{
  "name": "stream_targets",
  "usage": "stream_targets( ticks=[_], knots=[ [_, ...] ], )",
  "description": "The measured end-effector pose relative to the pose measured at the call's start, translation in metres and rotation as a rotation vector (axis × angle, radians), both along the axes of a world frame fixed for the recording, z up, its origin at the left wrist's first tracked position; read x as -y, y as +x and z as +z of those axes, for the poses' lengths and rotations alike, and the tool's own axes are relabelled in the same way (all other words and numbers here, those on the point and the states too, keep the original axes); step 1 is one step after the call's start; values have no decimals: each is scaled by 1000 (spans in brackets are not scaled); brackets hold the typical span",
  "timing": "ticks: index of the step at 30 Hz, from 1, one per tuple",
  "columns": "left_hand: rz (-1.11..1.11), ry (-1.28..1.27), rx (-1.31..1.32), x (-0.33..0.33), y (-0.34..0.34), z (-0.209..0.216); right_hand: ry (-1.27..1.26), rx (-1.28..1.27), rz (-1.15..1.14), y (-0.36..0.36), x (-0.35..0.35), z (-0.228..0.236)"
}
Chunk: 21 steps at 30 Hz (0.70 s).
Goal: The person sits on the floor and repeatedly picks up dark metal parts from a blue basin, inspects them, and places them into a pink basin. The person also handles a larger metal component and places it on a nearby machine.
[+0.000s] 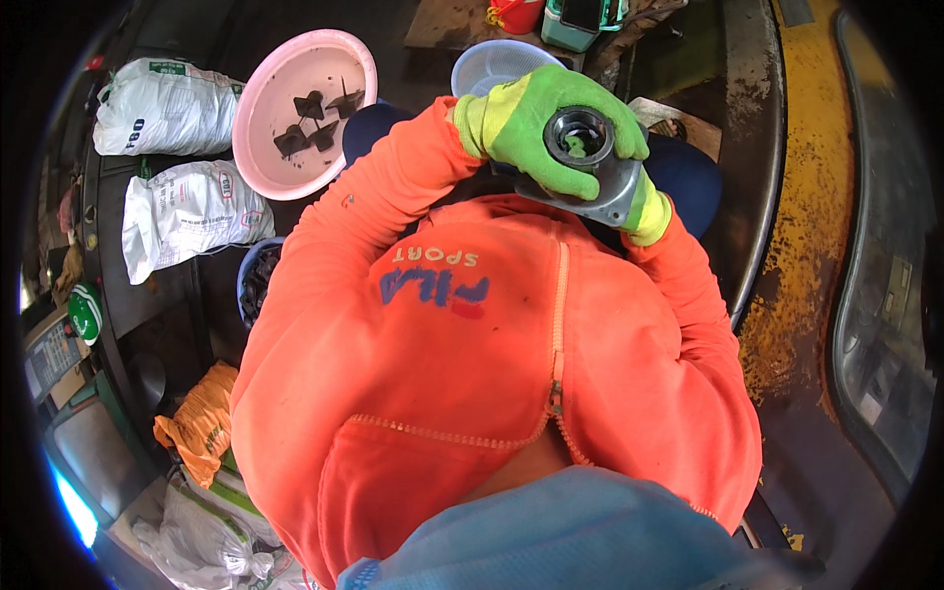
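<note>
My two gloved hands are close together in front of my chest at a dark grey part with a black round collar (558,138) and a flat plate-like body (612,193). My left hand (536,123), in a green glove with a yellow cuff, is closed around the collar, its fingers curving over the far side and its thumb along the near side. Green glove shows through the collar's hole. My right hand (646,208) grips the part from the right and underneath; most of its fingers are hidden behind the plate.
To the left stands a pink basin (258,118) holding several dark, similar-looking pieces (292,141). White sacks (167,103) lie beyond it. A pale blue basket (477,61) sits ahead, near a red bucket (516,14) and a teal container (568,37). A rusty yellow edge (801,256) runs along the right.
</note>
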State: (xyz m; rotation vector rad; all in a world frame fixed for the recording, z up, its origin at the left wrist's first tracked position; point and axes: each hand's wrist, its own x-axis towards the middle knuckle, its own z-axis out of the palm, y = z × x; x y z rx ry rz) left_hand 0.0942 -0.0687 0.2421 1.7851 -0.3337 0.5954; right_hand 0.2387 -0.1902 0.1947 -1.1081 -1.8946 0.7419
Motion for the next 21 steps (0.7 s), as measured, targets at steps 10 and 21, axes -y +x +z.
stream_targets(
  ticks=[10,21],
  knots=[
    [348,183,-48,-14,-3,15,-6,-589,-238,-15,-23,3],
    [578,40,127,19,2,-2,62,-366,-281,-23,-24,29]
  ],
)
